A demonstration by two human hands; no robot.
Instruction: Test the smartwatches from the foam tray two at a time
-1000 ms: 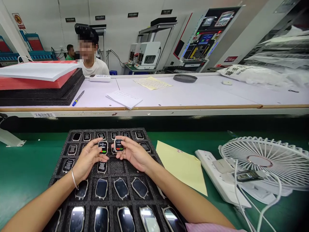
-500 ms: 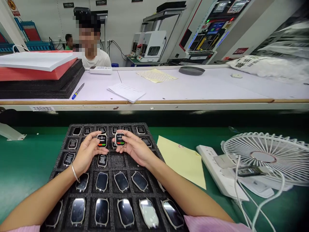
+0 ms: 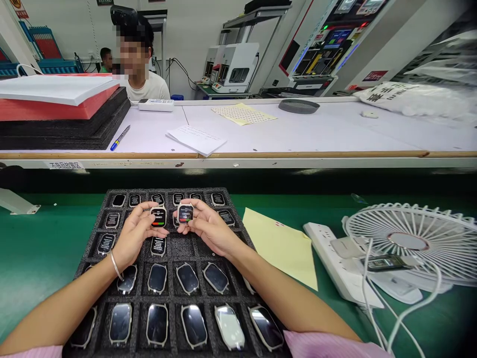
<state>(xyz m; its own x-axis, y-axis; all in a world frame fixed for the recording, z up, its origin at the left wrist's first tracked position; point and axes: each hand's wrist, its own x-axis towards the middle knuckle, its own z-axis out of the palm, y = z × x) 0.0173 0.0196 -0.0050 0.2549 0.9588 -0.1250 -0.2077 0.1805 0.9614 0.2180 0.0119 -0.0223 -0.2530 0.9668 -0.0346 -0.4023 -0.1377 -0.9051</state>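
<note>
My left hand [image 3: 136,231] is closed on a smartwatch without a strap [image 3: 158,217], thumb over its face. Its lit screen shows text with a red and green bar at the bottom. In my right hand [image 3: 208,226] is a second lit smartwatch [image 3: 185,214] with a similar screen, gripped by its edges, the thumb at its lower right corner. Both are raised over a black foam tray [image 3: 181,246], whose compartments hold several more watch bodies. Those in the far rows show white text; nearer ones, such as this watch [image 3: 157,325], have dark screens.
Right of the tray lie a yellow sheet [image 3: 279,248], a white power strip [image 3: 335,263] and a white fan [image 3: 410,243] with loose cables. A raised white shelf [image 3: 298,134] runs across the back, bearing stacked foam [image 3: 63,124], papers and a pen [image 3: 120,137]. A person [image 3: 143,84] sits beyond.
My right thumb has shifted down off the screen of the watch it holds, and that screen looks paler. The left hand keeps its watch in nearly the same place.
</note>
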